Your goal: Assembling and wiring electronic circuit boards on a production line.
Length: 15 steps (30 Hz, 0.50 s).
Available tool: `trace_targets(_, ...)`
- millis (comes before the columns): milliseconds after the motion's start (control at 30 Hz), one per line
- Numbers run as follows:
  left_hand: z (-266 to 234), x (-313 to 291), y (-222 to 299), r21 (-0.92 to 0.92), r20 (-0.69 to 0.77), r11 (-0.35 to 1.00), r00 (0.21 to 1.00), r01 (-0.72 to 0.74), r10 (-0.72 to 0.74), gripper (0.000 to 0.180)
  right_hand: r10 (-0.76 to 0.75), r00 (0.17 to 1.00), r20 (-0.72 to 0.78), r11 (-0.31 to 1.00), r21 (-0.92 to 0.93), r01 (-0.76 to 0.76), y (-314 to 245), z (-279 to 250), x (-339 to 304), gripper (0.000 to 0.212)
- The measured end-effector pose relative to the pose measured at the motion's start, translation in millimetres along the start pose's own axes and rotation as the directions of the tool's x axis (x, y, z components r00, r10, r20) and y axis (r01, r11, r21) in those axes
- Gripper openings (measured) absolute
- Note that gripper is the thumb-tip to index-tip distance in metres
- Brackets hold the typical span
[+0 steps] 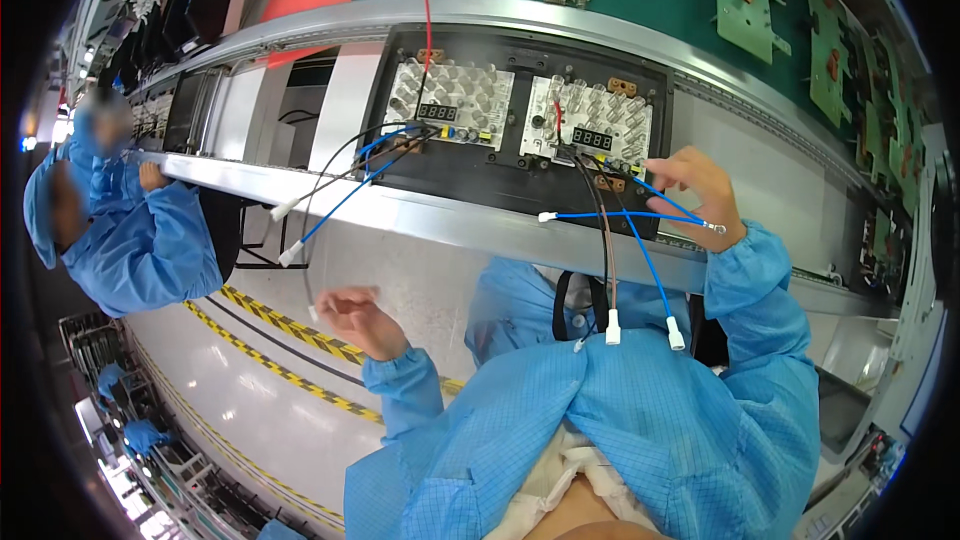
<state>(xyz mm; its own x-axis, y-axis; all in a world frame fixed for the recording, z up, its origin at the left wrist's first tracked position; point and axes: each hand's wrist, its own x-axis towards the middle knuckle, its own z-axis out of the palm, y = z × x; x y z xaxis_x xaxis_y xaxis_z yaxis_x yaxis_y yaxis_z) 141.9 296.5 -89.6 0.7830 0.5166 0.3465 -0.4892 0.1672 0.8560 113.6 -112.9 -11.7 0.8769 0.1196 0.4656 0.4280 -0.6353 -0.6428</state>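
White circuit boards (590, 120) sit in a black tray (470, 175), likely for steadiness, blue wires (645, 255) trailing over the metal rail (440, 215) toward us, while our right hand (705, 192), loosely spread, hovers beside them and our left hand (362, 322) hangs lower, fingers parted, apparently bare.

Head-worn fisheye looks down (wide, quite near).

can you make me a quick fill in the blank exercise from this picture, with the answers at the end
1. The hand nearest the right-hand circuit board is the person's ____ one.
2. The upper part of the wire rising above the left-hand circuit board is ____.
3. The floor tape is striped black and ____.

Missing words: right; red; yellow
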Motion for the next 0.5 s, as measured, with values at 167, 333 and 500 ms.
trace_targets(167,-4.7,-50.7,4.6,0.268,0.600,0.954,0.750,0.139,-0.277,0.006,-0.110,0.994,-0.012,0.994,0.007,0.110,-18.4,16.0,27.0,0.045)
trace_targets(333,144.7,-19.3,72.8,0.048,0.915,0.876,0.373,-0.480,0.153,0.030,-0.167,0.986,0.013,0.986,-0.006,0.167,-36.5,8.3,35.7,0.035)
trace_targets(500,220.9,4.1,58.2,-0.159,0.977,0.780,0.015,-0.606,0.211,0.031,-0.189,0.982,-0.002,0.982,-0.002,0.189,-31.8,8.4,30.3,0.030)
